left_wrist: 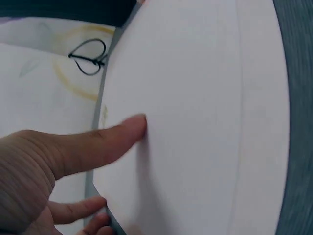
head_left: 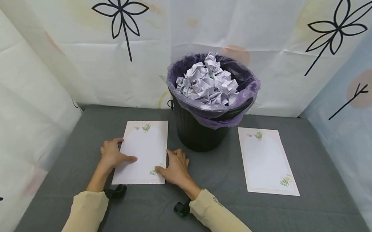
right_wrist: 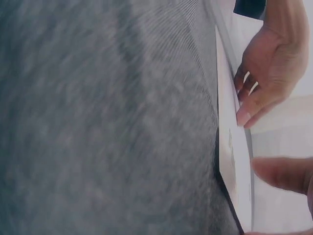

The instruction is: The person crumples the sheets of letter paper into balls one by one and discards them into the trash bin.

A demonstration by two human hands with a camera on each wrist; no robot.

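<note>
A white sheet of paper (head_left: 145,145) with small green leaf prints at two corners lies on the grey cloth between the hands. My left hand (head_left: 113,155) is at its left edge, thumb on the paper and fingers spread along the side. In the left wrist view the straight thumb (left_wrist: 102,147) rests over the sheet, with the fingertips at its border. On the opposite edge is my right hand (head_left: 177,170), its thumb over the lower leaf print and its index finger by the side. The right wrist view catches the sheet (right_wrist: 232,142) nearly edge-on.
A black bin (head_left: 201,133) with a purple liner (head_left: 196,111), heaped with crumpled paper (head_left: 208,83), stands behind the hands. A second leaf-printed sheet (head_left: 266,160) lies to the right. Flower-patterned white cloth (head_left: 137,72) hangs around the table.
</note>
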